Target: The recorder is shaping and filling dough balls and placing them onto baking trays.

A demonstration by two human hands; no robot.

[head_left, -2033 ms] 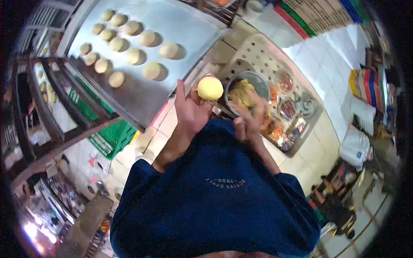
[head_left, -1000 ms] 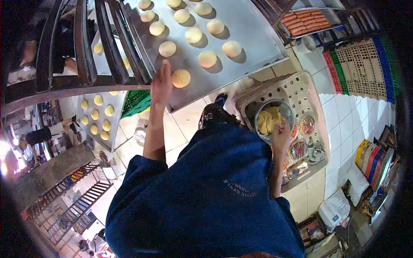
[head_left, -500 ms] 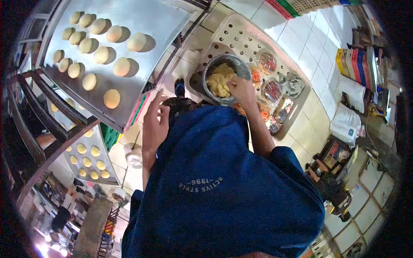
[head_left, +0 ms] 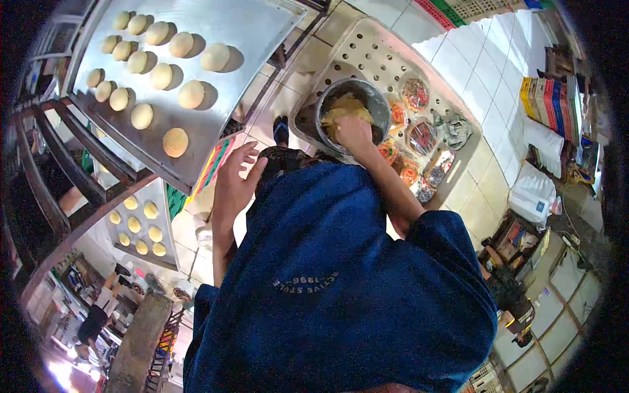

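Note:
A round metal bowl (head_left: 380,98) holds a soft, pale yellow dough-like mass (head_left: 347,105). My right hand (head_left: 354,133) reaches down into it, fingers curled into the mass and their tips hidden. To the left, my left hand (head_left: 237,171) is raised with its fingers apart and nothing in it. Just beyond that hand is the near corner of a large metal baking tray (head_left: 242,26). Rounds of pale dough (head_left: 191,94) sit spaced in rows on the tray.
The bowl stands in a perforated plastic crate (head_left: 357,46) beside several clear packs of colourful toppings (head_left: 422,135). A dark rack (head_left: 78,177) is at the left, with a lower tray (head_left: 166,239) of dough rounds. Other people (head_left: 517,308) are farther off.
My right hand has moved left and deeper into the yellow mass. My left hand has tilted slightly with its fingers still apart. The whole view has shifted a little.

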